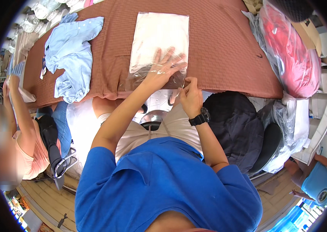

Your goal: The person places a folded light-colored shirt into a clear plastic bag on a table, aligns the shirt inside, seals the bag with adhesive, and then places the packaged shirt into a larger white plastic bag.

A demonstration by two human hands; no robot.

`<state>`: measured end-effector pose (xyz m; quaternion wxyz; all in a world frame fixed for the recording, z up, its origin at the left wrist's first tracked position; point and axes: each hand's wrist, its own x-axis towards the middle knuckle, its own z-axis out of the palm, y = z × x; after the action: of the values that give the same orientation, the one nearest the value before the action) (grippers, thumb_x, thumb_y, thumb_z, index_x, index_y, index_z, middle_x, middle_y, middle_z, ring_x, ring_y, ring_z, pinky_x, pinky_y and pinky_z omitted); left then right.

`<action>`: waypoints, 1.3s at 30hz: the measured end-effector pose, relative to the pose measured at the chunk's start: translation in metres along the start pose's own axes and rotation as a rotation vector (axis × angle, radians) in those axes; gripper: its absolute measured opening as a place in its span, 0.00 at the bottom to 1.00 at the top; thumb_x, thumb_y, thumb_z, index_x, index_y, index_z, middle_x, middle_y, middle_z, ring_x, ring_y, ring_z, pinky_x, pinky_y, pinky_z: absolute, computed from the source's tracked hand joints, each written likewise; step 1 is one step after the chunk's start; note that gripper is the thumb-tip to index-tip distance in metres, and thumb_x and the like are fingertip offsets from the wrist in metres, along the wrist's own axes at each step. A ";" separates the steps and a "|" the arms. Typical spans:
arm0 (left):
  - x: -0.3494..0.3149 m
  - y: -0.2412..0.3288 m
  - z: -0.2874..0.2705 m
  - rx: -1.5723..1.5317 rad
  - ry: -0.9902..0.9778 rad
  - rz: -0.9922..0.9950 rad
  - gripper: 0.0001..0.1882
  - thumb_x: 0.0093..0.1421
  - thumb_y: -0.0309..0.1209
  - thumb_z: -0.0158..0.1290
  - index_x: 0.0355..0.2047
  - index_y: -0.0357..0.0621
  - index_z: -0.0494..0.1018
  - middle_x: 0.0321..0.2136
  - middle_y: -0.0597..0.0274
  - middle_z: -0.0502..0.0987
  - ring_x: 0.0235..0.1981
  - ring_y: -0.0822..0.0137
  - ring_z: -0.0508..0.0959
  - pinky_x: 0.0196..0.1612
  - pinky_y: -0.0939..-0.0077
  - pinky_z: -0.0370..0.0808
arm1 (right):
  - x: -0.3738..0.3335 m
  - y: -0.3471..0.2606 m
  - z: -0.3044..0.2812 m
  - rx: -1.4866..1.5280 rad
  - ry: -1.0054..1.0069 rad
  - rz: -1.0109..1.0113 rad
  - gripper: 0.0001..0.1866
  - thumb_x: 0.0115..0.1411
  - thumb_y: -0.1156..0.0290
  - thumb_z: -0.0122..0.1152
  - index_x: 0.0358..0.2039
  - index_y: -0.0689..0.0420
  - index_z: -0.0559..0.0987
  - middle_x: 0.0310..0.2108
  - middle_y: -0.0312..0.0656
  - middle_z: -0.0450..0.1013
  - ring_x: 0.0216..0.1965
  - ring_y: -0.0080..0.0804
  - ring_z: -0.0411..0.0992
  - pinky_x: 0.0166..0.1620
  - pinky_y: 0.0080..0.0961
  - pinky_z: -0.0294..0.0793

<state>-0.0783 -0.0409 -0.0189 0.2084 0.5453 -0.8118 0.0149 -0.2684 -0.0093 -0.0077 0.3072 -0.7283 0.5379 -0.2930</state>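
Pressing a clear plastic bag (144,54) against the surface (109,58) with the left hand (166,67), open, palm down, fingers spread over a folded white cloth (161,33) inside. Pinching the bag's lower right corner with the right hand (190,96), thumb and fingers closed together; wearing a chunky black watch (200,116) on that wrist. Placed at the middle of the surface, near its front edge: the bag, flat and rectangular, shiny, crinkled and see-through at the end nearest the body. Underneath, reddish-brown fabric with a fine woven texture. Well apart to the left, a limp, rumpled light blue shirt (70,48) with a small dark tag (43,69), too small to read. To the right, a bulging red bundle (291,54) in wrinkled plastic. Beside the right forearm, matte black cloth (231,131). At far right, a round emblem (323,195) on another person's top (319,178), its detail unclear.
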 end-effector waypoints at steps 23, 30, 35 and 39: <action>-0.063 -0.071 -0.065 -0.077 0.063 -0.151 0.20 0.67 0.32 0.56 0.58 0.50 0.77 0.65 0.62 0.71 0.70 0.51 0.63 0.70 0.51 0.60 | 0.108 -0.033 0.058 -0.475 -0.062 -0.665 0.26 0.70 0.59 0.55 0.68 0.42 0.70 0.74 0.39 0.55 0.74 0.53 0.50 0.71 0.64 0.50; -0.082 -0.060 -0.064 -0.120 0.180 -0.209 0.19 0.65 0.31 0.58 0.56 0.45 0.78 0.62 0.61 0.74 0.67 0.51 0.67 0.67 0.56 0.65 | 0.096 -0.024 0.060 -0.458 -0.097 -0.733 0.29 0.69 0.56 0.56 0.70 0.40 0.67 0.74 0.39 0.55 0.74 0.51 0.50 0.72 0.60 0.50; -0.069 -0.063 -0.063 -0.279 0.410 -0.838 0.22 0.62 0.35 0.63 0.53 0.36 0.74 0.54 0.43 0.75 0.51 0.47 0.79 0.53 0.58 0.76 | 0.095 -0.018 0.032 -0.190 0.067 -0.500 0.27 0.62 0.60 0.66 0.61 0.52 0.74 0.64 0.48 0.68 0.62 0.53 0.65 0.63 0.50 0.64; -0.063 -0.092 -0.068 -0.336 0.044 -0.955 0.32 0.54 0.39 0.70 0.53 0.32 0.72 0.43 0.35 0.81 0.50 0.43 0.80 0.53 0.56 0.76 | 0.073 -0.013 0.017 -0.302 0.124 0.019 0.23 0.56 0.61 0.72 0.49 0.59 0.79 0.38 0.48 0.79 0.42 0.49 0.76 0.46 0.46 0.74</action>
<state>0.0451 -0.0059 0.0018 0.2937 0.8142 -0.4585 -0.2016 -0.2298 -0.0746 -0.0016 0.1632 -0.7415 0.6008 -0.2502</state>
